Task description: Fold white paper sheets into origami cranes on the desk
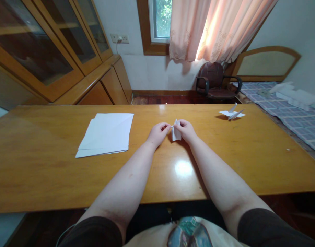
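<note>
Right up close, a printed top with dark short sleeves, and two bare forearms stretched out over a honey-coloured wooden table. Pretty glossy finish, with a bright glare spot just below the hands.

Then the main bit: left hand and right hand close together near the middle of the table, with a small folded white paper held upright between them. Narrow pinch from both sides, left fingers at its left edge, right fingers over its upper part. Exact finger placement hard to make out at this size, tbh. No telling either if the paper's lower tip touches the wood.

Off to the left of the hands, a loose stack of white paper sheets, slightly fanned, faint creases on top. Well off to the right, near the far edge, a white origami crane with a small shadow under it.

Past the table, a wooden cabinet with glass doors on the left, and a wall socket with a plugged-in white cord. Dark leather armchair under a window with peach curtains. Far right, a bed with a blue checked cover, some white folded material and a curved wooden headboard.
</note>
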Tool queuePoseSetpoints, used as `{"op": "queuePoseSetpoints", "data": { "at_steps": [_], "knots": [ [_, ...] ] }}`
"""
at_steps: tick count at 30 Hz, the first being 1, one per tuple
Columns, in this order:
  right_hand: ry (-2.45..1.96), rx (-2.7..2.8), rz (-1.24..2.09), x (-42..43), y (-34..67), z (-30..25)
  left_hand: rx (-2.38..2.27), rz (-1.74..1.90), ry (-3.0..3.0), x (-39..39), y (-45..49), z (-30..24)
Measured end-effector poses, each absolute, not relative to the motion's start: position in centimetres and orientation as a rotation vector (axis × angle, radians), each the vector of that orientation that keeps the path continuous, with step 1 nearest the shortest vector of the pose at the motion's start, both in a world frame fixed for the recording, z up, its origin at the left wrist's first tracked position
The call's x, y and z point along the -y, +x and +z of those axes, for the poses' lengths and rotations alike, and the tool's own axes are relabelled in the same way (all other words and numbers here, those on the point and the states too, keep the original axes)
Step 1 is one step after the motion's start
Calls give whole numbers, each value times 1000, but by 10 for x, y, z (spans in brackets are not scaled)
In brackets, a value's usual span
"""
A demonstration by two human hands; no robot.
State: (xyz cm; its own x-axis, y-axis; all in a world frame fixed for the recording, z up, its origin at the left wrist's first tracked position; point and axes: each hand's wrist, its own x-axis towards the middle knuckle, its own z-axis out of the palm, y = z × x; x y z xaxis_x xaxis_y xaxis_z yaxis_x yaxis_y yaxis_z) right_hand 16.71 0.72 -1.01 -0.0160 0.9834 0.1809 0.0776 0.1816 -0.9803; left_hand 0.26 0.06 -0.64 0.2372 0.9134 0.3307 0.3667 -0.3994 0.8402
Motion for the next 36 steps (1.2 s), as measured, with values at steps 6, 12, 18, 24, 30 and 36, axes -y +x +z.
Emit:
{"op": "queuePoseSetpoints", "data": {
  "at_steps": [6,12,18,24,30,36],
  "knots": [
    [-1120,1302,1100,-7,166,-11,-1138,1185,1801,-1,1,-8],
    [-1090,1273,1169,-6,166,-10,-1221,1165,1874,1,3,-4],
    [-1115,1276,1162,-7,166,-9,-1232,1166,1917,0,1,-4],
    [-1126,1236,1137,-8,167,-11,-1312,1238,1918,2,1,-2],
    [-1069,1275,1120,-8,168,-10,-1333,1254,1953,3,2,0],
    [-1032,1297,1121,-8,168,-11,-1341,1308,1981,2,0,0]
  ]
}}
